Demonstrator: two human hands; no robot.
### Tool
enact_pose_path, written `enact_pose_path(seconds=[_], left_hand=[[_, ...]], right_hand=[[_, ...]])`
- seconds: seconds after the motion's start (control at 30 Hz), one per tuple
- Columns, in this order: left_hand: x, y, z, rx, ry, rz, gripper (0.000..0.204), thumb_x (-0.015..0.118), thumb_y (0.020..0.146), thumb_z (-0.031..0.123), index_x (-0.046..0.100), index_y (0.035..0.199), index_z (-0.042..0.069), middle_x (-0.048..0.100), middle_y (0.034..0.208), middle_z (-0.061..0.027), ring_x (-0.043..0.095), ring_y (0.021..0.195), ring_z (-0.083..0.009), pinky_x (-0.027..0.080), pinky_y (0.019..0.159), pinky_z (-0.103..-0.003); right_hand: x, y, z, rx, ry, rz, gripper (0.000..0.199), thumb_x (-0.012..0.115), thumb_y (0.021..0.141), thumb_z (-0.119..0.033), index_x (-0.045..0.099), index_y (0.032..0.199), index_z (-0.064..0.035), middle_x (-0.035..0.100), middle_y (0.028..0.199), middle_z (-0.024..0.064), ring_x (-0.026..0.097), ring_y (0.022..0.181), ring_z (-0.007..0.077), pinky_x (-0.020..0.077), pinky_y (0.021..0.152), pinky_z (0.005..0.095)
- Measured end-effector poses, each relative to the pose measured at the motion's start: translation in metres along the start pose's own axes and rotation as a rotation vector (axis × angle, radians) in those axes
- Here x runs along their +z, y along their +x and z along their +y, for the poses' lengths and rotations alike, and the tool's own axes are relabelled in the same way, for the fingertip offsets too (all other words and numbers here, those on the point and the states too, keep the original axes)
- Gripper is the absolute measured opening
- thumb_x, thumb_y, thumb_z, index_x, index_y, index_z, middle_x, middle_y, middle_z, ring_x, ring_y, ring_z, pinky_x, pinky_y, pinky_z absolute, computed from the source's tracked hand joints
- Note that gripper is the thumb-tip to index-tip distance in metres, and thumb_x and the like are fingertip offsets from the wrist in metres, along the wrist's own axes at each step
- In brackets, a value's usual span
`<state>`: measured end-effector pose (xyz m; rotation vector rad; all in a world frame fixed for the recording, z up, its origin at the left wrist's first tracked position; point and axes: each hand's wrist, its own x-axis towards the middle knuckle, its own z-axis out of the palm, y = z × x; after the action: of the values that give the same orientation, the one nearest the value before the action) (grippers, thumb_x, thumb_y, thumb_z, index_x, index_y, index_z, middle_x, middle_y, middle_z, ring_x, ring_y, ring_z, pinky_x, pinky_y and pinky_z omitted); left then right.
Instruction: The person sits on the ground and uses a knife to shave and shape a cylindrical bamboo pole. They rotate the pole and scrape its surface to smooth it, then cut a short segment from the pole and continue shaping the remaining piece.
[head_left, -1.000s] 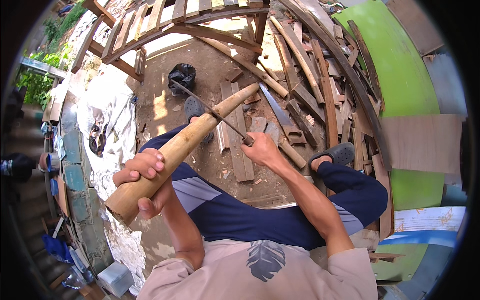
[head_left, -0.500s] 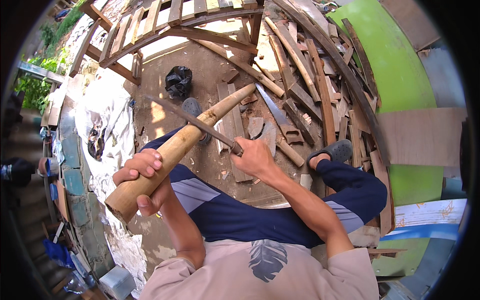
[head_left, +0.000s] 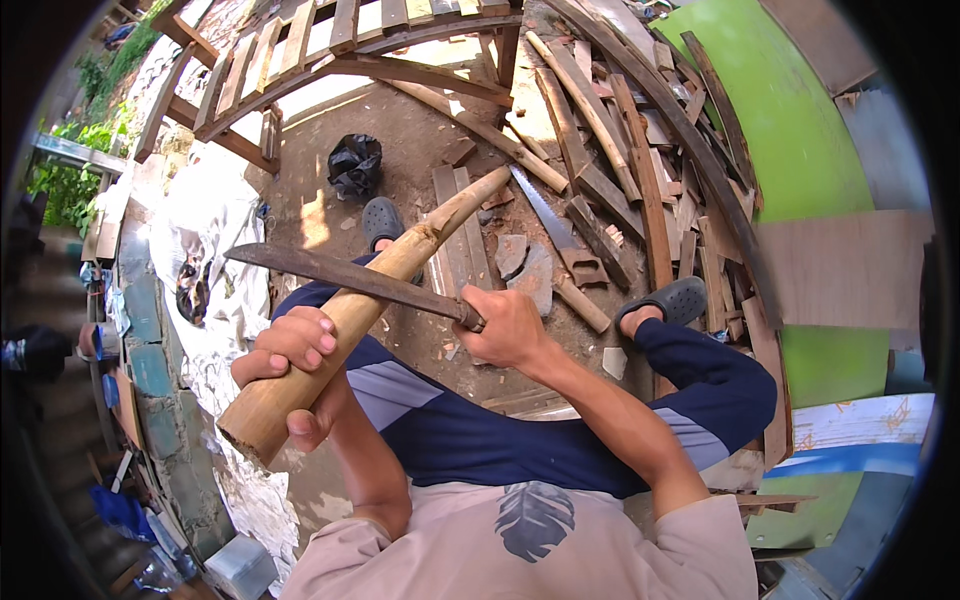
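The head view comes from the left fisheye camera of a head-worn pair. The lens faces down and forward, upright and unmirrored. The shirt (head_left: 440, 540) spans the lower edge at close range. The left hand (head_left: 290, 365) and right hand (head_left: 505, 327) lie near, mid-frame, above the ground (head_left: 415, 160). The bench (head_left: 343, 30), farther off, is cut by the upper edge.

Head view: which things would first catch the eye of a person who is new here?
First would probably come the long dark blade in the right hand, crossing over the wooden pole gripped by the left hand, left of centre. Then comes the bright green panel at the upper right, with the heap of wood pieces beside it.
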<state>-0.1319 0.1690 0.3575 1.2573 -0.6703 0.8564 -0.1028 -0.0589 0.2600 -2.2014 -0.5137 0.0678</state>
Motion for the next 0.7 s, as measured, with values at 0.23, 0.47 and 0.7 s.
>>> enact_pose_path(seconds=[0.23,0.47,0.7], left_hand=[[0.000,0.001,-0.005,-0.010,-0.022,0.038,0.050,0.066,0.089,0.046,0.046,0.112,0.007,0.055,0.086,-0.0102,0.061,0.079,-0.0251,0.049,0.075,-0.044],[0.006,0.005,-0.006,0.019,0.190,0.314,0.060,0.064,0.090,0.056,0.046,0.119,0.008,0.057,0.089,-0.0096,0.063,0.082,-0.0268,0.053,0.079,-0.042],[0.006,0.013,-0.005,-0.098,0.395,0.951,0.047,0.064,0.097,0.053,0.049,0.114,0.012,0.058,0.093,-0.0025,0.061,0.092,-0.0202,0.054,0.085,-0.037]], right_hand=[[-0.003,0.008,0.224,0.931,-0.195,0.012,0.034,0.064,0.084,-0.024,0.072,0.104,0.0021,0.073,0.098,0.0293,0.072,0.093,0.0442,0.0570,0.082,0.0501],[0.003,0.006,0.155,0.669,0.112,0.239,0.027,0.067,0.084,-0.028,0.068,0.087,-0.0008,0.072,0.079,0.0165,0.069,0.072,0.0286,0.0515,0.068,0.0420],[-0.002,0.015,0.066,0.335,0.148,-0.008,0.023,0.073,0.084,-0.025,0.068,0.092,-0.0041,0.070,0.072,0.0184,0.070,0.070,0.0389,0.0531,0.066,0.0476]])
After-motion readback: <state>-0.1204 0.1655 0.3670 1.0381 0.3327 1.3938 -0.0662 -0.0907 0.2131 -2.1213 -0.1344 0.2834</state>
